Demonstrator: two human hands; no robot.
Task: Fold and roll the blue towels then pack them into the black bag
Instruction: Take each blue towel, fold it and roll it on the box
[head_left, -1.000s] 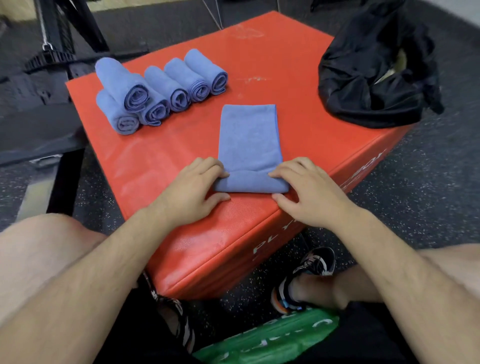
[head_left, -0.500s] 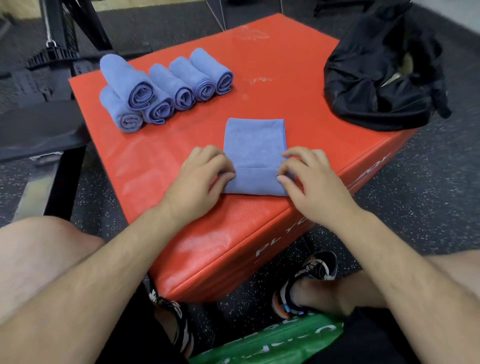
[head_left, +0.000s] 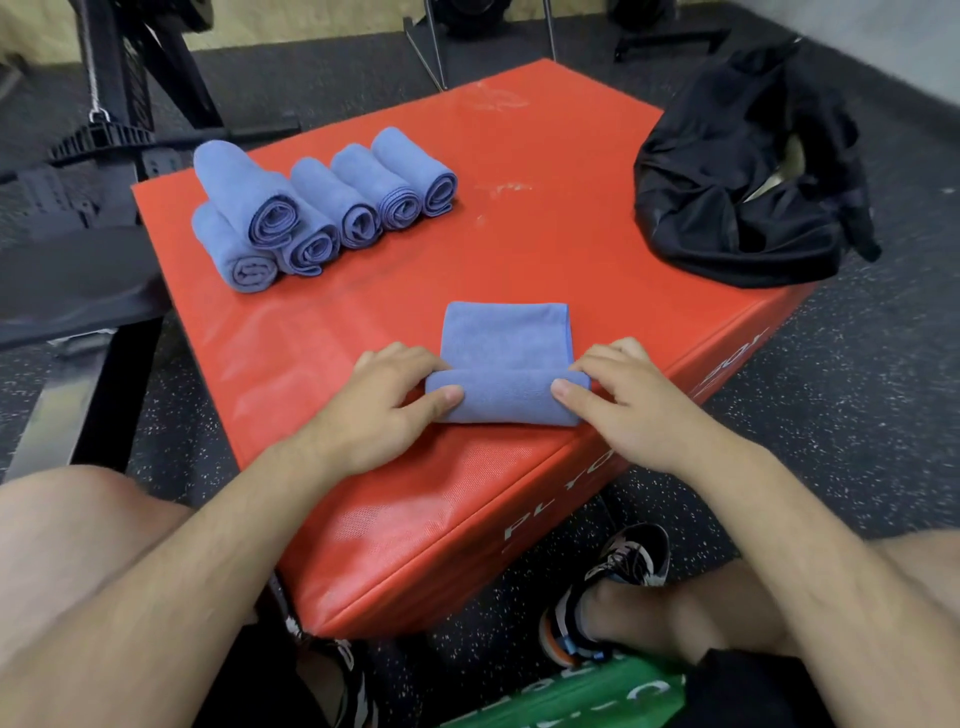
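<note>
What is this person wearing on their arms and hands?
Nothing that shows: both arms are bare, with no sleeves reaching into view. The left hand and right hand carry no gloves, and no rings, watch or wristband can be seen.

A red padded worktop (head_left: 519, 249) stands on a dark speckled rubber floor (head_left: 857, 415). Left of the worktop rises a black metal frame (head_left: 122, 67); behind it runs a pale wall (head_left: 311, 21).

Lettering (head_left: 522, 526) partly behind right arm (head_left: 753, 493), green item (head_left: 571, 701) cut off below, black bag (head_left: 727, 197) interior hidden
</note>
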